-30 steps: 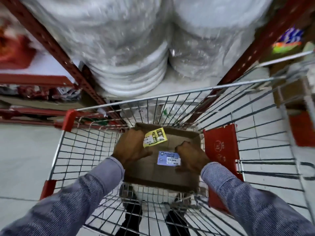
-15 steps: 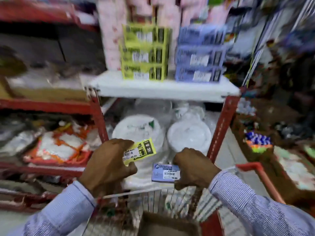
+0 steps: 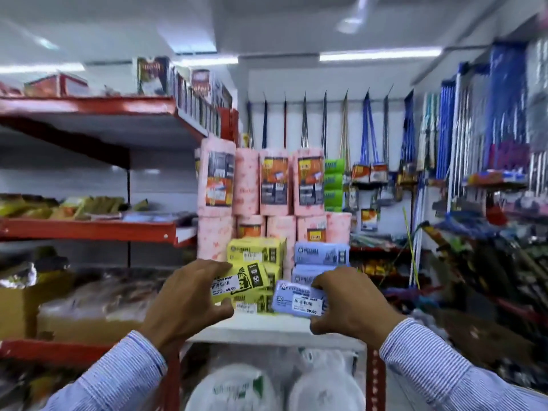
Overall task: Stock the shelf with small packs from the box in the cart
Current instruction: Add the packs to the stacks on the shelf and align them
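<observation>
My left hand (image 3: 186, 301) grips a small yellow pack (image 3: 240, 281) with a white price sticker. My right hand (image 3: 353, 304) grips a small blue pack (image 3: 299, 299) with a price sticker. Both packs are held up just in front of the white shelf (image 3: 267, 327). On that shelf a stack of yellow packs (image 3: 256, 253) stands on the left and a stack of blue packs (image 3: 321, 258) on the right, directly behind the held ones. The cart and its box are out of view.
Pink wrapped rolls (image 3: 275, 188) are stacked behind the packs. Bagged white plates (image 3: 234, 390) sit below the shelf. Red racks (image 3: 89, 229) with goods run along the left. Brooms and mops (image 3: 370, 137) hang on the back wall and right side.
My view has swung up from the cart to the shelf. Both hands have lifted the yellow and blue packs from the box up to shelf height.
</observation>
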